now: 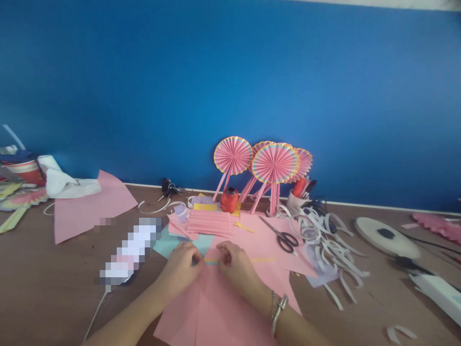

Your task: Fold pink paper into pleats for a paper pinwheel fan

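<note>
My left hand (182, 266) and my right hand (239, 269) are close together over a large sheet of pink paper (230, 312). Between them runs a thin yellow paper strip (264, 260) with a bluish edge, lying across the sheet. The fingers of both hands are pinched on this strip; the exact fingertip contact is partly hidden. Just beyond the hands lies a pleated piece of pink paper (209, 223). To the right, black-handled scissors (283, 236) rest with their blades partly apart. A light blue sheet (163, 244) shows beside my left hand.
Several pink pleated paper fans (275, 163) stand against the blue wall. Near them are a red round object (229, 199) and a cup of tools (298, 198). White paper strips (317, 230) are heaped at right, before a white disc (387, 237). A blurred-out device (131, 250) lies left.
</note>
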Demonstrator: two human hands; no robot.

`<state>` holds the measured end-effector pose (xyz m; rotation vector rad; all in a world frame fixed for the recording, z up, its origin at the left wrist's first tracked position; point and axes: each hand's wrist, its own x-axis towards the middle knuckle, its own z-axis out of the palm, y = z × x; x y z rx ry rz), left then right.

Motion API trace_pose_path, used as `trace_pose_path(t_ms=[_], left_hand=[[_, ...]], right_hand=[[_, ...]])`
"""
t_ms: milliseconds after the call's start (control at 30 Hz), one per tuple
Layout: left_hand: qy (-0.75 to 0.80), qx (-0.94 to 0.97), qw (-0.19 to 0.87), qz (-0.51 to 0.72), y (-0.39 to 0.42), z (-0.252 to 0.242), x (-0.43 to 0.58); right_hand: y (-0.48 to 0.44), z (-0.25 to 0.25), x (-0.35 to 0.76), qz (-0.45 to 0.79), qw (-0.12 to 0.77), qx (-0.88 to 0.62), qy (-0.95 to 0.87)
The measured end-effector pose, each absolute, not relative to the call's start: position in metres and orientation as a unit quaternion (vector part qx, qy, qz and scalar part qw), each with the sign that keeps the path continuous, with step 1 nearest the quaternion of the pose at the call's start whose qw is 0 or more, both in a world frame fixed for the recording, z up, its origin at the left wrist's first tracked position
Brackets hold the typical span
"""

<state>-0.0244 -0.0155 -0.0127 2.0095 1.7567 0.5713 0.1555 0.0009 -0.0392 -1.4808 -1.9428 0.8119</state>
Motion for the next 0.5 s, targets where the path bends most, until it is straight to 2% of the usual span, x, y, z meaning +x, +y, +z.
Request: trace_pose_path(t_ms=[500], left_hand=[[0.628,0.727,0.196,0.196,-0.0185,-0.0063,-0.0213]], right_hand=[[0.0028,-0.0403,0.1537,0.271,0.257,-0.570,-0.731]])
